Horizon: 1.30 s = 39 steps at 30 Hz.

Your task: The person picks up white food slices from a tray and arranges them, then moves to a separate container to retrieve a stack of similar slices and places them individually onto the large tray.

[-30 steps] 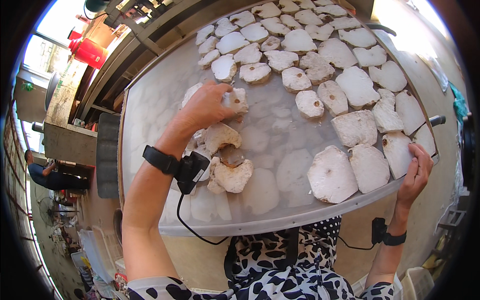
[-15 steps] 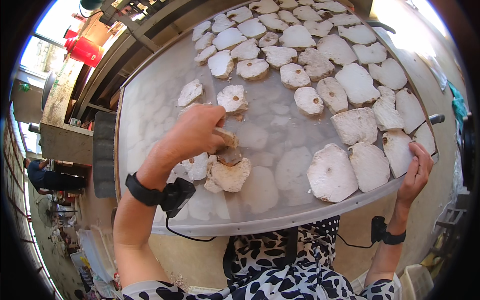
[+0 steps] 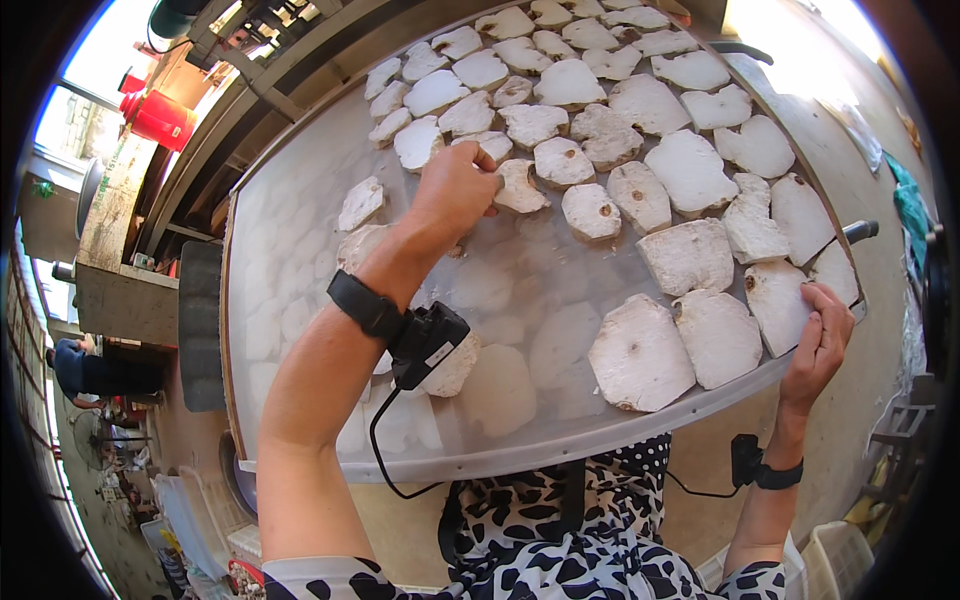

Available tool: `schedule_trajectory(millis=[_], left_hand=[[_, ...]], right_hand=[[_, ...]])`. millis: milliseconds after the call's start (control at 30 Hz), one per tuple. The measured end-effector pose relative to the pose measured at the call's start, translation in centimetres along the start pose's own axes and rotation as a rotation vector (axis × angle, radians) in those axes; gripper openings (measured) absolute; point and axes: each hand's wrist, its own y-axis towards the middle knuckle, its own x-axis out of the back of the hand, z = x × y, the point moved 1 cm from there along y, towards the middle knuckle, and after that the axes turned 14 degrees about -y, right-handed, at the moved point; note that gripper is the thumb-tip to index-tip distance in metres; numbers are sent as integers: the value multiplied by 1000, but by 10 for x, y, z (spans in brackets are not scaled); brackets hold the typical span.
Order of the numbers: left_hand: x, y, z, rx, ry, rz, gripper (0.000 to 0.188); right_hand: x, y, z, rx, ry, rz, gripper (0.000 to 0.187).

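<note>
My left hand (image 3: pixel 458 188) is stretched over the middle of a pale mesh-like frame (image 3: pixel 350 466), its fingers closed on a white slice (image 3: pixel 521 187) with a brownish notched rim. That slice lies at the near edge of the laid-out rows, beside another slice (image 3: pixel 563 161) with a brown spot. At the right corner my right hand (image 3: pixel 822 340) has curled fingers over the frame's edge, touching a large slice (image 3: pixel 776 305). Loose slices lie left of my left wrist, among them a small one (image 3: pixel 361 203); one (image 3: pixel 452 366) is partly hidden by the wrist device.
Through the frame's sheet more pale slices show faintly below. Wooden bench (image 3: pixel 130 310) and red container (image 3: pixel 160 118) stand at left, with a dark ridged panel (image 3: pixel 203 325) against the frame. A person (image 3: pixel 100 370) is farther off at left. Handles stick out on the right side.
My left hand has moved away from me and to the right, from the near pile to the rows, with a slice. My right hand stays at the corner.
</note>
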Motion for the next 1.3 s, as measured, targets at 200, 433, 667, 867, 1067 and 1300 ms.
schedule_trajectory(millis=[200, 433, 667, 867, 1067, 1300], left_hand=[[-15, -18, 6, -466, 699, -4, 34], [-19, -11, 5, -378, 669, -4, 42], [14, 9, -1, -384, 536, -52, 38], [93, 44, 19, -260, 829, -301, 36], [71, 38, 13, -41, 650, -241, 32], [78, 49, 19, -57, 667, -277, 39]], right_hand=[[2, 0, -4, 13, -18, 0, 27], [-1, 0, -2, 20, -19, 3, 27], [1, 0, -6, 17, -31, 0, 27], [0, 0, -2, 8, -11, -8, 27], [1, -1, -3, 9, -20, 9, 27], [1, 0, 0, -2, -1, 19, 28]])
